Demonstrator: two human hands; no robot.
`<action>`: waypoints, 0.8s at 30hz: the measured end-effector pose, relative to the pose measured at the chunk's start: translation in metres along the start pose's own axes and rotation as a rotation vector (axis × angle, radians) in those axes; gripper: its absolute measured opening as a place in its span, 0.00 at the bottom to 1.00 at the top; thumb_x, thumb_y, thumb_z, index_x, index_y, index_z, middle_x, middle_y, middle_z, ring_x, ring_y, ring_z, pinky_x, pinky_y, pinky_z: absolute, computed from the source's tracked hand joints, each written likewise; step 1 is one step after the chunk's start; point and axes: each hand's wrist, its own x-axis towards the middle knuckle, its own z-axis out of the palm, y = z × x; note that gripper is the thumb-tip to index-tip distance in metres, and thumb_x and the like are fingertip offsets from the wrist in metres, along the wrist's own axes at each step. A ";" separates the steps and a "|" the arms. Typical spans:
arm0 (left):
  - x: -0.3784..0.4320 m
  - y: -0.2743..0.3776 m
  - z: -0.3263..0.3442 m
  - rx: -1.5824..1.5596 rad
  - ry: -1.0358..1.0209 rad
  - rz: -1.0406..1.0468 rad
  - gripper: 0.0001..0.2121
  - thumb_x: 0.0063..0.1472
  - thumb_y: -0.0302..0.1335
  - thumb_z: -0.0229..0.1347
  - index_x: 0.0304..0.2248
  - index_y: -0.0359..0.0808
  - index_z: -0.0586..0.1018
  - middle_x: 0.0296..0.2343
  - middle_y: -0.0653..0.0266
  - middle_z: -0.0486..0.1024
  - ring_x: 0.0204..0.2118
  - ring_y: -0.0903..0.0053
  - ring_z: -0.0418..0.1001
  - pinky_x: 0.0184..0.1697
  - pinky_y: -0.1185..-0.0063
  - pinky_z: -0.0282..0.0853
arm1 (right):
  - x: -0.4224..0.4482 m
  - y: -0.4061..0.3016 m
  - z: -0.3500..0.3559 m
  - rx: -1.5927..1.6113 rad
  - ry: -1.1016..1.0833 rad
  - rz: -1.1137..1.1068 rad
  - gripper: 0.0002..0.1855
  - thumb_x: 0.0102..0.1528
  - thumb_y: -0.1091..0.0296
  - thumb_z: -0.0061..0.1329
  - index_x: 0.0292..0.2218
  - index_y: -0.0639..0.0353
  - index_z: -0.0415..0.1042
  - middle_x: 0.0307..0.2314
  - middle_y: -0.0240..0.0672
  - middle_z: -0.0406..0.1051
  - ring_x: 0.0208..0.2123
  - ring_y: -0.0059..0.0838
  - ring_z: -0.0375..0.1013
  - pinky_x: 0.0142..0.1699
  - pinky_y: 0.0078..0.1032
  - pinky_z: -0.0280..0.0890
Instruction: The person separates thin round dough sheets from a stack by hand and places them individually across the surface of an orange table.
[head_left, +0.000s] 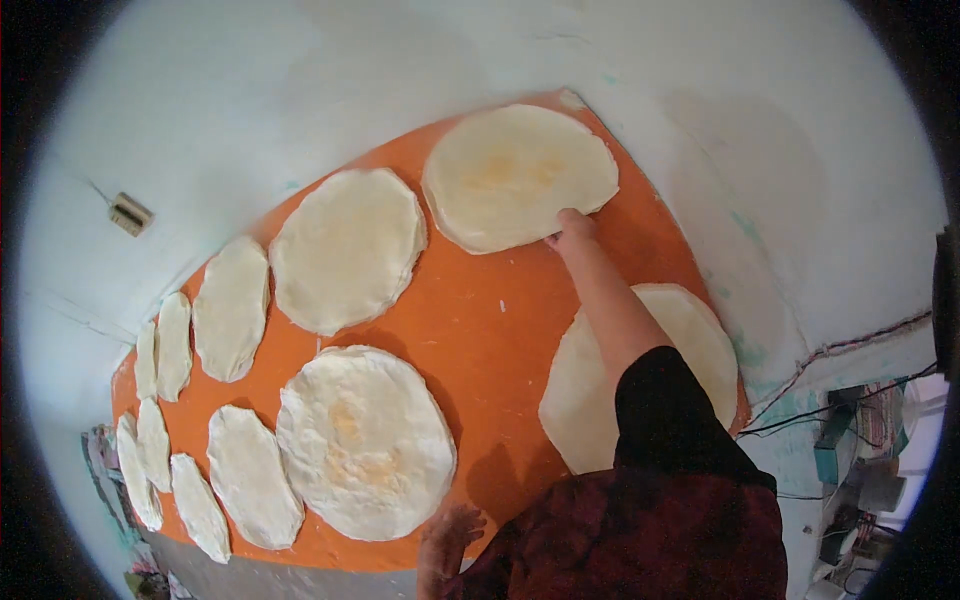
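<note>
At the far edge of an orange table (480, 315), my right hand (574, 228) grips the near rim of a large, thin dough round (517, 169), with its fingers partly hidden below the rim. That round has yellowish patches in its middle. Under my outstretched right forearm lies another dough round (675, 315), partly covered by the arm and the black sleeve. My left hand (454, 531) hovers near the table's front edge with its fingers apart and holds nothing. Beside it sits a thick, rumpled dough round (367, 442) with a yellowish centre.
Further left, a smooth dough round (349, 251) and several flat dough pieces (231, 309) lie in two rows. Pale walls (750, 172) border the table behind and to the right. A small box (130, 214) hangs on the left wall. Cables (832, 349) run along the right wall.
</note>
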 end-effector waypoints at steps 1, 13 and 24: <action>0.000 0.001 -0.002 -0.010 0.007 0.006 0.18 0.57 0.38 0.47 0.39 0.30 0.69 0.36 0.49 0.71 0.38 0.60 0.70 0.41 0.67 0.65 | -0.005 -0.004 0.005 -0.009 -0.008 0.007 0.23 0.46 0.74 0.43 0.45 0.54 0.58 0.42 0.38 0.61 0.42 0.37 0.63 0.39 0.40 0.65; -0.003 0.025 -0.013 -0.021 -0.186 0.024 0.12 0.59 0.32 0.46 0.35 0.29 0.71 0.32 0.54 0.73 0.34 0.67 0.72 0.37 0.72 0.68 | -0.177 -0.110 0.087 -0.874 -0.260 -0.579 0.20 0.45 0.74 0.43 0.42 0.65 0.61 0.37 0.44 0.64 0.37 0.41 0.67 0.36 0.37 0.68; -0.023 0.032 -0.040 -0.030 -0.515 -0.020 0.17 0.60 0.39 0.43 0.37 0.31 0.70 0.34 0.54 0.71 0.36 0.67 0.70 0.40 0.72 0.65 | -0.392 -0.025 0.152 -1.141 -0.740 -0.557 0.18 0.43 0.72 0.46 0.36 0.73 0.64 0.31 0.46 0.67 0.35 0.39 0.70 0.36 0.33 0.69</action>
